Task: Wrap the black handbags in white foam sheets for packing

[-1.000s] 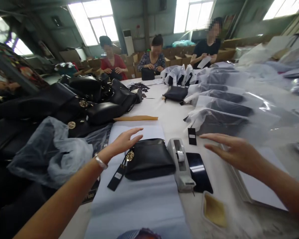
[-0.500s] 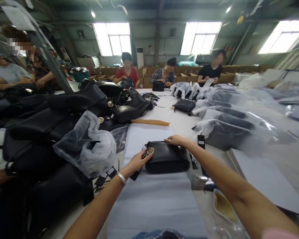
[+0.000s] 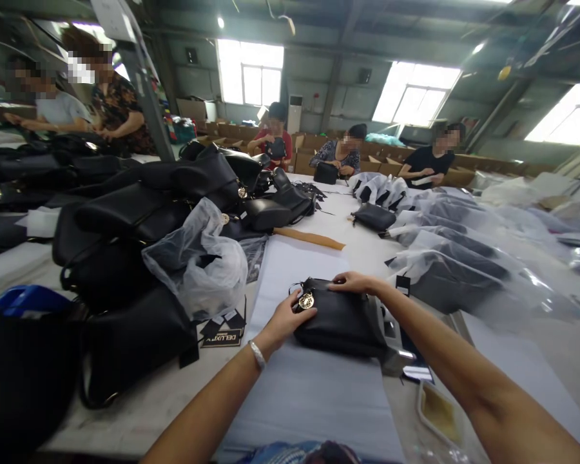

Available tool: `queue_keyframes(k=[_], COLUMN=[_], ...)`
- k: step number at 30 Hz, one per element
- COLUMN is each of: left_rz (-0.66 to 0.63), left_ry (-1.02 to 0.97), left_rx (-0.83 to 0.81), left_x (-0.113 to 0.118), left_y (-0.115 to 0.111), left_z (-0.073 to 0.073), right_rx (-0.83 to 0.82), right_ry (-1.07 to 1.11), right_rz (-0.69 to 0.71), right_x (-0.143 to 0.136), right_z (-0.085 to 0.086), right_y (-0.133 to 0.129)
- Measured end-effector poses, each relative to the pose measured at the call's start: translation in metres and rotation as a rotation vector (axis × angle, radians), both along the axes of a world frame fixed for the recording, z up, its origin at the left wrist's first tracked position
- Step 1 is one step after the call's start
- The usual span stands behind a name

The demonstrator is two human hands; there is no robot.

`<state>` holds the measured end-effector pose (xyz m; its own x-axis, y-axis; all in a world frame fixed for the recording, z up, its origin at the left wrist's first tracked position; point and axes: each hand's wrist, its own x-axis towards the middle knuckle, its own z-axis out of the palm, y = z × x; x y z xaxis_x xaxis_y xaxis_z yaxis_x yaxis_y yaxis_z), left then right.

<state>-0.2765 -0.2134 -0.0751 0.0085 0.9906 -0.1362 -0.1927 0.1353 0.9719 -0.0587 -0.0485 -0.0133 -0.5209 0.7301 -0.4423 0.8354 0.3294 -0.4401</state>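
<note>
A small black handbag (image 3: 343,325) lies before me on a strip of white paper (image 3: 314,393), its zip edge away from me. My left hand (image 3: 285,321) grips its left end, thumb beside a round gold charm (image 3: 306,301). At the top edge, my right hand (image 3: 357,283) has its fingers closed on the rim near the zip; part of its grip is hidden. A crumpled translucent plastic bag (image 3: 215,274) sits left of the paper, next to black hang tags (image 3: 225,336). Beyond the handbag's right end shows a grey metal object (image 3: 396,357), partly covered.
Black handbags (image 3: 135,206) are heaped on the left. Plastic-wrapped bags (image 3: 459,270) line the right side, near a white tray (image 3: 437,412). A brown paper strip (image 3: 309,238) crosses the far end of the white paper. Several co-workers sit or stand around the table.
My view has swung left and tilted. The handbag is tipped so more of its front face shows, with both hands still on it. Another person's hand at the left edge has gone from view.
</note>
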Motion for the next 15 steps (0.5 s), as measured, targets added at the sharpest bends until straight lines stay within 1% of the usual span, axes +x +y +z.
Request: queue_keyframes(k=[2, 4, 6, 8, 10, 13, 15], left_rz=[0.059, 0.129, 0.192, 0.238, 0.264, 0.274, 0.279], left_ry=[-0.025, -0.030, 0.008, 0.110, 0.264, 0.453, 0.488], left_rx=[0.025, 0.085, 0.167, 0.239, 0.295, 0.319, 0.283], left_x=[0.002, 0.003, 0.001, -0.003, -0.009, -0.018, -0.021], left_y=[-0.009, -0.022, -0.037, -0.052, -0.068, -0.090, -0.105], left_z=[0.006, 0.015, 0.023, 0.027, 0.027, 0.022, 0.021], right_rx=[0.040, 0.114, 0.269, 0.466, 0.585, 0.679, 0.816], right_ry=[0.028, 0.069, 0.128, 0.185, 0.226, 0.305, 0.387], right_rz=[0.026, 0.050, 0.062, 0.062, 0.080, 0.093, 0.004], right_x=[-0.004, -0.007, -0.008, -0.008, -0.008, -0.008, -0.011], right_z=[0.019, 0.040, 0.058, 0.066, 0.066, 0.054, 0.046], right_y=[-0.013, -0.034, -0.060, -0.087, -0.111, -0.142, -0.165])
